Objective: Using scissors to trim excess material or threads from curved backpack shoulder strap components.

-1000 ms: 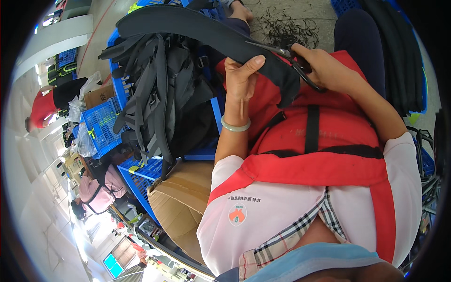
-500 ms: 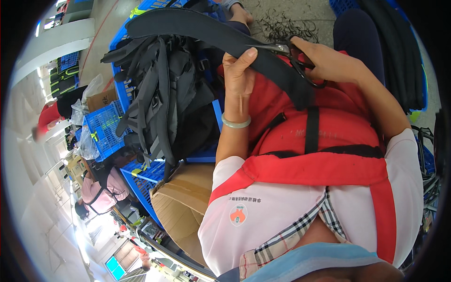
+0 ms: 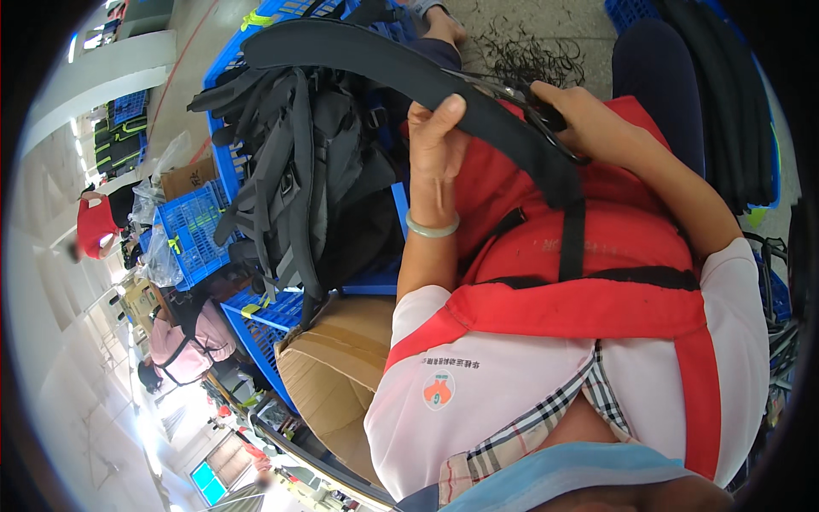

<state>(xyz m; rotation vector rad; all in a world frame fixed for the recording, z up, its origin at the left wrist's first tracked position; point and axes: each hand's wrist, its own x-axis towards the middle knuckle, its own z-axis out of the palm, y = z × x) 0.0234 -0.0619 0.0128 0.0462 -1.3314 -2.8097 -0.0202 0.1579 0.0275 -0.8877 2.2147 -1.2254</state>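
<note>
A long, curved black padded strap [image 3: 358, 56] stretches across my lap, its near end hanging over my red apron. My left hand [image 3: 437, 136] grips its middle from below, thumb laid on top. Along the strap's far edge lies a pair of scissors [image 3: 539, 113] with black handles. My right hand [image 3: 589, 124] is closed round those handles. The blades point left and are partly hidden by the strap, so I cannot tell how far apart they are.
Left of me, a blue plastic crate [image 3: 223, 154] holds a heap of black straps [image 3: 294, 171]. An open cardboard box [image 3: 333, 358] stands closer in. Black thread scraps [image 3: 533, 60] litter the floor ahead. More black pieces [image 3: 717, 102] fill a crate on the right. Other people work farther left.
The scissors have shifted slightly, and less of their blades shows over the strap now. The strap's near end has moved a little to the right. My left hand keeps its grip.
</note>
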